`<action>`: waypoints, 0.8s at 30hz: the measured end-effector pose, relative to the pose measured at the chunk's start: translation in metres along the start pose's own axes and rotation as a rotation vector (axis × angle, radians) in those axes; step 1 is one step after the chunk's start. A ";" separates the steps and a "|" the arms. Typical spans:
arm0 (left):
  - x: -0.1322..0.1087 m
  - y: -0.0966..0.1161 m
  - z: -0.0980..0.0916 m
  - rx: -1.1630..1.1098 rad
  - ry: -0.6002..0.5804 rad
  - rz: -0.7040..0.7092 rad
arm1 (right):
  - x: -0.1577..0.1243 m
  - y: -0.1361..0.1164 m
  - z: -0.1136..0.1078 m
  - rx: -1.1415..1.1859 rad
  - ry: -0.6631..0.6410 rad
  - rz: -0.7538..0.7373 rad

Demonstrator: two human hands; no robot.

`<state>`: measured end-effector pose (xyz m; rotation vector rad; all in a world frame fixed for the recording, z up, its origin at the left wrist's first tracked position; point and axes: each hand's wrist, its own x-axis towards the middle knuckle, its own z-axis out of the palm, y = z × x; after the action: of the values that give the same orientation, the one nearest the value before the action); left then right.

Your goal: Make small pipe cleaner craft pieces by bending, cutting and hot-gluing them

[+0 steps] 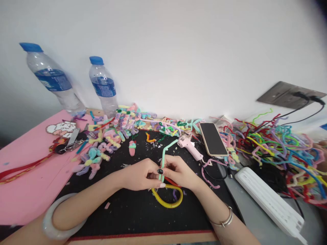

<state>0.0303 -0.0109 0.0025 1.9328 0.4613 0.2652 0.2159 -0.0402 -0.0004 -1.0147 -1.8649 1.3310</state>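
Note:
Over the middle of the black mat (122, 211), my left hand (143, 174) and my right hand (178, 170) meet, fingers pinched on a mint green pipe cleaner (164, 157). Its bent upper end rises above my fingers toward the pink glue gun (190, 147); its lower end shows between my fingertips. Scissors with a yellow handle (167, 205) lie just below my hands, partly hidden by them. A small pink and green fuzzy piece (132, 148) rests on the mat to the upper left.
Two water bottles (60, 80) (103, 86) stand at the back left. Pastel fuzzy pieces (94, 153) lie beside pink sheeting (28, 146). A phone (213, 139), a tangled pipe-cleaner heap (283, 149) and a white power strip (269, 200) are on the right.

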 end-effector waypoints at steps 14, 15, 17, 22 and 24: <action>0.004 -0.003 0.003 0.146 0.464 -0.040 | 0.000 0.005 -0.001 -0.067 0.459 0.009; 0.004 -0.004 0.003 0.203 0.507 -0.016 | 0.000 0.005 0.000 -0.030 0.487 0.014; 0.003 -0.006 0.002 0.327 0.573 0.074 | 0.001 0.005 0.003 0.046 0.508 0.029; 0.000 -0.016 0.004 0.597 0.677 0.338 | 0.002 0.004 0.012 0.169 0.500 0.029; 0.000 -0.019 0.004 0.671 0.710 0.387 | 0.002 0.003 0.014 0.207 0.495 0.046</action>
<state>0.0280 -0.0081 -0.0168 2.5538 0.6897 1.1958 0.2042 -0.0443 -0.0072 -1.1553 -1.3161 1.1393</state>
